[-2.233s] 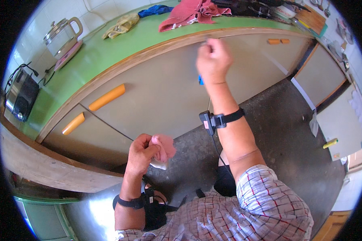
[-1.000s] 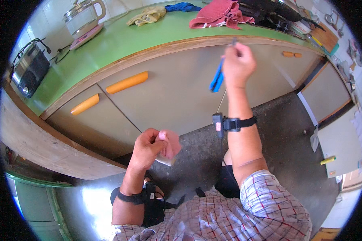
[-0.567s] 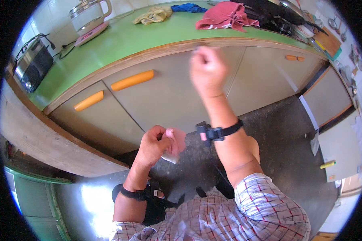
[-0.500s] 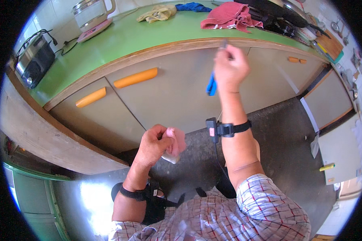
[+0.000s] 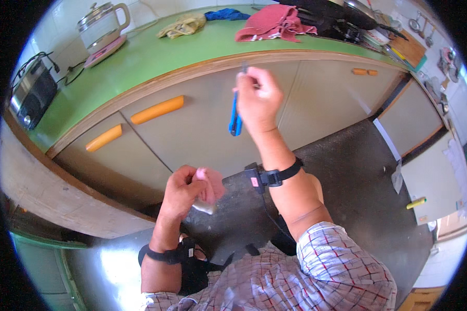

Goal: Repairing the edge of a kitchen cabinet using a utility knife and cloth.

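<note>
My left hand (image 5: 182, 191) is closed, pinching a soft, crumpled pink-and-white piece (image 5: 211, 187) between thumb and fingers. Whether it is cloth or a packet, I cannot tell. Higher and to the right, my right hand (image 5: 259, 99) is closed around a slim blue-handled tool (image 5: 235, 120). Its blue handle hangs below the fingers, while a blurred grey tip pokes out above them near the counter's edge. The fingers hide its middle. Both hands are in the air in front of the cabinet doors (image 5: 202, 127), apart from each other.
The green counter (image 5: 140, 59) bears a glass kettle (image 5: 101, 31), a toaster (image 5: 35, 93), a yellow cloth (image 5: 183, 26), a blue cloth (image 5: 226, 14) and a red cloth (image 5: 272, 23). A black pan (image 5: 355, 15) sits at the back right. Orange handles (image 5: 157, 109) jut from the cabinet doors.
My view has shifted, so the counter and both hands appear further left. My right hand with the blue-handled tool sits slightly lower. Both hands keep their hold.
</note>
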The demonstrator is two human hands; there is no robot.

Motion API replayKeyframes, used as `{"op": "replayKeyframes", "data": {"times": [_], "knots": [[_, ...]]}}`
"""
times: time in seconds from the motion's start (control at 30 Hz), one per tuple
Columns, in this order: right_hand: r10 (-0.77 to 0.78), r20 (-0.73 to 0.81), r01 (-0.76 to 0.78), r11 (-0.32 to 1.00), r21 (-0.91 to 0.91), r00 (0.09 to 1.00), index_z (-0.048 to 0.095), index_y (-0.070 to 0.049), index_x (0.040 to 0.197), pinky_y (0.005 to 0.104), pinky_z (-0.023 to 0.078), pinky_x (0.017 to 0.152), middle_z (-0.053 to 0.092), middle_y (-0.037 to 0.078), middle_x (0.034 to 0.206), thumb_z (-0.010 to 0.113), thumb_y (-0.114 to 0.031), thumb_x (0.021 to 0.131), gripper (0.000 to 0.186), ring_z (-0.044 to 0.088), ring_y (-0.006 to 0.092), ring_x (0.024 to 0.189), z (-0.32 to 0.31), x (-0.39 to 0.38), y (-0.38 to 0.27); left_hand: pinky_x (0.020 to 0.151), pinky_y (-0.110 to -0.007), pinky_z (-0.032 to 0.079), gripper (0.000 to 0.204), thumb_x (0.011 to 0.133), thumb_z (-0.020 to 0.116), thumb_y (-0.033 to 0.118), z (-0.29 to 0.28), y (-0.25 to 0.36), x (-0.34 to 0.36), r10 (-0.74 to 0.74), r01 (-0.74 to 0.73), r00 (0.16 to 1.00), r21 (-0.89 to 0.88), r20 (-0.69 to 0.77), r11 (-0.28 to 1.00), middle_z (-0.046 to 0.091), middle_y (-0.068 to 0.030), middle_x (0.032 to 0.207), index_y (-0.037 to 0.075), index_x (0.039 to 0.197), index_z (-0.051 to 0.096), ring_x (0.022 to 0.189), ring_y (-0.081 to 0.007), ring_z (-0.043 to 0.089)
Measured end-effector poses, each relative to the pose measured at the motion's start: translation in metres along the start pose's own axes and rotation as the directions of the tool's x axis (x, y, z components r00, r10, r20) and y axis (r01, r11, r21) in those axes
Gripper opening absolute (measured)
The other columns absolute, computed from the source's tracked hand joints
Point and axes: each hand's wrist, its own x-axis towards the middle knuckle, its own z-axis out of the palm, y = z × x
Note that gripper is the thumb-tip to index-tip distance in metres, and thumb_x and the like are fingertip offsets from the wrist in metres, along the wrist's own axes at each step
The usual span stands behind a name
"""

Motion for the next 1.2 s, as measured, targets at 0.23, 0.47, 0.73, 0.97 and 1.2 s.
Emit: {"op": "replayKeyframes", "data": {"times": [0.23, 0.47, 0.73, 0.97, 1.2], "knots": [[0.080, -0.385, -0.103, 0.994, -0.040, 0.919, 0.061, 0.006, 0.104, 0.0375, 0.065, 0.065, 0.064, 0.008, 0.088, 0.064, 0.004, 0.089, 0.016, 0.064, 0.0142, 0.069, -0.101, 0.104, 0.025, 0.064, -0.027, 0.048, 0.016, 0.084, 0.066, 0.001, -0.005, -0.001, -0.007, -0.007, 0.008, 1.000, 0.068, -0.027, 0.998, 0.064, -0.0043, 0.082, -0.006, 0.098, 0.063, 0.072, -0.0122, 0.060], [-0.130, -0.457, -0.022, 0.949, -0.314, 0.880, 0.071, 0.004, 0.098, 0.0291, 0.052, 0.066, 0.072, 0.007, 0.083, 0.070, -0.004, 0.083, 0.016, 0.066, 0.0148, 0.070, -0.155, 0.158, 0.056, 0.063, -0.027, 0.049, 0.016, 0.084, 0.066, 0.001, -0.002, -0.005, -0.006, -0.005, 0.007, 0.999, 0.034, -0.035, 0.999, 0.064, -0.0051, 0.081, -0.005, 0.099, 0.062, 0.071, -0.0122, 0.060], [-0.311, -0.210, 0.115, 0.768, -0.630, 0.927, 0.074, 0.000, 0.091, 0.0313, 0.054, 0.070, 0.073, 0.013, 0.079, 0.069, -0.005, 0.080, 0.013, 0.070, 0.0184, 0.073, -0.112, 0.122, 0.035, 0.065, -0.027, 0.047, 0.013, 0.083, 0.065, 0.003, 0.000, 0.016, -0.017, -0.017, 0.022, 0.998, 0.081, -0.056, 0.996, 0.063, -0.0034, 0.083, -0.003, 0.095, 0.064, 0.074, -0.0118, 0.058], [-0.394, -0.067, 0.268, 0.731, -0.627, 0.917, 0.072, -0.002, 0.086, 0.0396, 0.056, 0.069, 0.071, 0.015, 0.080, 0.070, -0.005, 0.076, 0.010, 0.070, 0.0305, 0.074, -0.037, 0.056, 0.012, 0.063, -0.029, 0.047, 0.016, 0.082, 0.068, 0.004, -0.002, -0.001, -0.019, 0.012, -0.008, 0.999, 0.096, -0.043, 0.995, 0.061, -0.0040, 0.079, -0.004, 0.095, 0.063, 0.072, -0.0122, 0.057], [-0.621, 0.147, 0.581, 0.586, -0.565, 0.770, 0.064, -0.007, 0.081, 0.0461, 0.051, 0.059, 0.062, 0.012, 0.073, 0.066, -0.001, 0.073, 0.010, 0.062, 0.0338, 0.067, 0.054, -0.003, -0.018, 0.065, -0.029, 0.048, 0.017, 0.081, 0.068, 0.007, 0.001, 0.002, -0.018, -0.016, 0.016, 1.000, 0.095, -0.005, 0.995, 0.062, -0.0048, 0.080, -0.004, 0.093, 0.063, 0.073, -0.0133, 0.058]]}}
